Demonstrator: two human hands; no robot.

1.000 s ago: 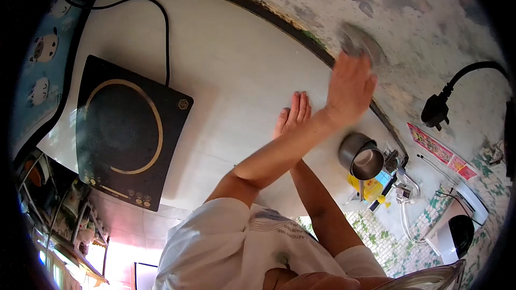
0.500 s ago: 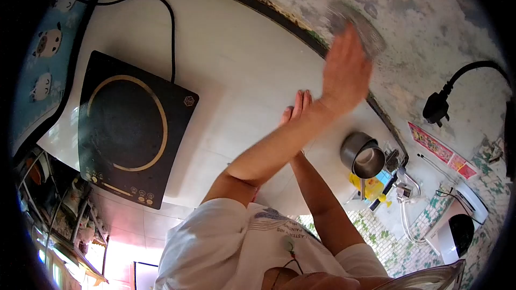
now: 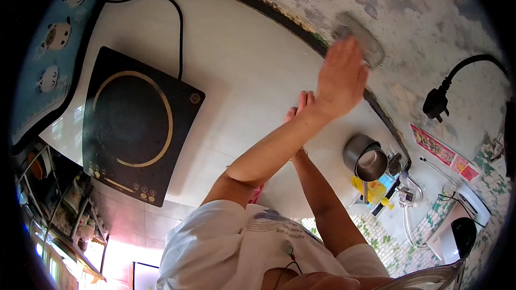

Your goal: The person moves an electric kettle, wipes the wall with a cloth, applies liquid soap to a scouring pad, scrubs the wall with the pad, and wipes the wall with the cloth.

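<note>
My left hand [image 3: 344, 78] reaches across to the stained wall, its fingers over a greyish, see-through flat thing [image 3: 371, 43] with a rounded outline. Motion blurs that thing, and I cannot make out its kind. Beneath the left forearm, my right hand [image 3: 303, 102] rests at the white countertop [image 3: 242, 70]. Only its fingertips show past the forearm; they are stretched out and nothing is seen in them. A black induction cooker [image 3: 137, 121] with a gold ring lies left of both hands.
To the right stands a dark saucepan [image 3: 366, 157], with a yellow item [image 3: 371, 189] beside it. A black plug [image 3: 436, 104] hangs before the wall. The cooker's black cord [image 3: 180, 32] crosses the counter. At far left is a blue animal-patterned covering [image 3: 40, 64].
My left hand and the see-through thing have shifted slightly down along the wall. My right hand stays nearly in place. The whole view has moved a little.
</note>
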